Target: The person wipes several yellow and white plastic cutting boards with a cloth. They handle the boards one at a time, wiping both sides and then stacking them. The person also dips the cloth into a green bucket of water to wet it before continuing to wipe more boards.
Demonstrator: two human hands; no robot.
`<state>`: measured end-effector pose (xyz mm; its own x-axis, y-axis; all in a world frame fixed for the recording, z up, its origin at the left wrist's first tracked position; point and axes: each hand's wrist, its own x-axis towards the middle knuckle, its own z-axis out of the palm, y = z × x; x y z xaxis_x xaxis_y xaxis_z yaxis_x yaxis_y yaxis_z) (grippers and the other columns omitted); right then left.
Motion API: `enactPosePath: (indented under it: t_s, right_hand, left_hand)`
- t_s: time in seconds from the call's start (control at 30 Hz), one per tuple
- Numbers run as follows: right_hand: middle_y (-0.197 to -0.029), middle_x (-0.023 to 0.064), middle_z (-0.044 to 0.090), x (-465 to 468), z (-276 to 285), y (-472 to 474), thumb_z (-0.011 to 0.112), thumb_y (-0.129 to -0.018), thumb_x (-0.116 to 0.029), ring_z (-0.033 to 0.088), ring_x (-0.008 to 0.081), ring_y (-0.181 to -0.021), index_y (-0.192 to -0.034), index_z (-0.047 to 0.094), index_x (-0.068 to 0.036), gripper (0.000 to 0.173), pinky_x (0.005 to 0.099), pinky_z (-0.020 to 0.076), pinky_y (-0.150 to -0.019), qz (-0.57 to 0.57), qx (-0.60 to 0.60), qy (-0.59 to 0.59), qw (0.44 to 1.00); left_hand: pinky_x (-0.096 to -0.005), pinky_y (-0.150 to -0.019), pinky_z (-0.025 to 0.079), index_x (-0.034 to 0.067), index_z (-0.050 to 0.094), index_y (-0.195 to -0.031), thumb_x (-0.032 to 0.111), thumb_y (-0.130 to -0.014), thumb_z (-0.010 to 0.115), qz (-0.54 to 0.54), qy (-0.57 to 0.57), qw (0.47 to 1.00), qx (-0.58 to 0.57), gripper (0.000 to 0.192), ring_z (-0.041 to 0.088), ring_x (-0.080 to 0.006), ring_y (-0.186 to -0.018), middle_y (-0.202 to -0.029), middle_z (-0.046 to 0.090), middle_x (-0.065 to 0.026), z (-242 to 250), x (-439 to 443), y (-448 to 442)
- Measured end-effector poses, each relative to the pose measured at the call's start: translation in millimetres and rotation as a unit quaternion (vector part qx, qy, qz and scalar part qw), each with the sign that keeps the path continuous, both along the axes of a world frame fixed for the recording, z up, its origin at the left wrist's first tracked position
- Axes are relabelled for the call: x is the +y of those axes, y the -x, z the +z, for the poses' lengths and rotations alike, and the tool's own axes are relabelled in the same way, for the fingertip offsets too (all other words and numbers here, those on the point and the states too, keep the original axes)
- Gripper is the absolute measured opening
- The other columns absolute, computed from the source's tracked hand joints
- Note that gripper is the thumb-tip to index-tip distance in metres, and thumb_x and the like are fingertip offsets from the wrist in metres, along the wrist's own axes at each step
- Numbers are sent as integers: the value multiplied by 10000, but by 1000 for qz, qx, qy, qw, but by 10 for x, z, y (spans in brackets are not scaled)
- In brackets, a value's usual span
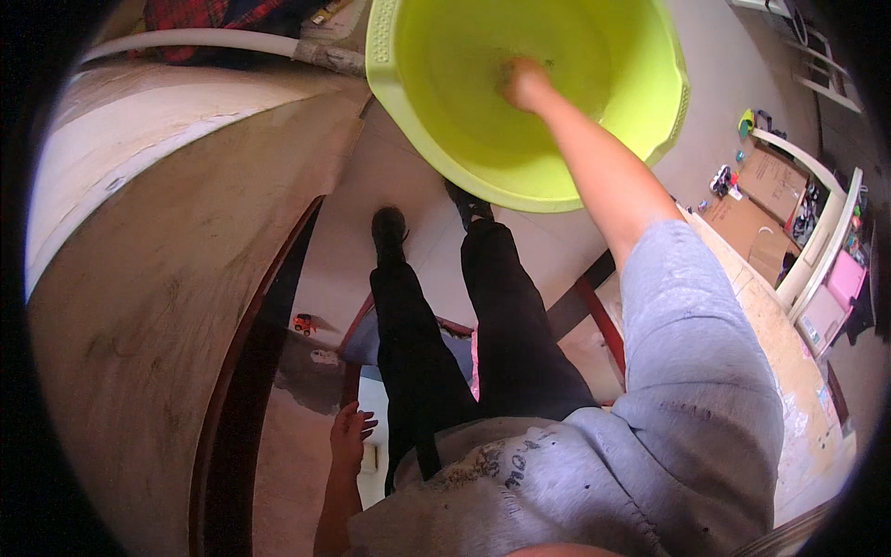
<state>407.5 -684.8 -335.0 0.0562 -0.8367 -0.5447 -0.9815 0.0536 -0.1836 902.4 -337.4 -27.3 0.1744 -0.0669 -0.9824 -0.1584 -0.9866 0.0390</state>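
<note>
A large yellow-green plastic basin (480, 177) is in front of me at the top of the view, its far rim cut off. My right arm reaches over its near rim, and my right hand (529, 83) is low inside it. That hand is blurred, with dark marks around the fingers; whether it grips anything is unclear. Down by my left side hangs my left hand (351, 432), with its fingers apart and nothing in it. One of my black shoes (388, 233) shows on the tiled floor, and the other is partly under the basin's edge.
A stained wall or panel (160, 299) curves along the left, below a white pipe (202, 42). An orange toy vehicle (303, 324) lies on the floor. Cardboard boxes (773, 181) and a pink container (846, 277) are at the right, beyond a worn tabletop (773, 334).
</note>
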Motion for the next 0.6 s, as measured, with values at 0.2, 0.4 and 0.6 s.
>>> enactPosePath:
  t_s: [0.2,0.4,0.6]
  right_hand:
    - [-1108,204,583,-135,138,388,689,-761,-325,625,291,-833,-1204,497,32,600,347,495,-721,-293,-167,-94,937]
    - [-1206,206,516,-179,202,260,667,-752,-392,562,309,-1014,-1290,405,-42,693,383,488,-798,-241,-112,-20,964]
    - [-1369,182,313,124,288,-66,581,-809,-273,438,351,-1156,-1322,370,-155,568,452,437,-897,22,123,94,988]
  left_hand:
    - [-379,-756,486,71,444,-1249,230,-907,537,29,-13,999,-13,389,622,-254,-896,-1044,608,-153,-87,188,19]
    - [-426,-785,477,74,411,-1254,292,-901,547,19,-46,998,-34,437,615,-298,-918,-1058,591,-185,-23,374,12]
    - [-416,-811,468,85,399,-1274,273,-901,544,28,-71,996,-41,442,605,-288,-946,-1097,578,-174,-18,464,10]
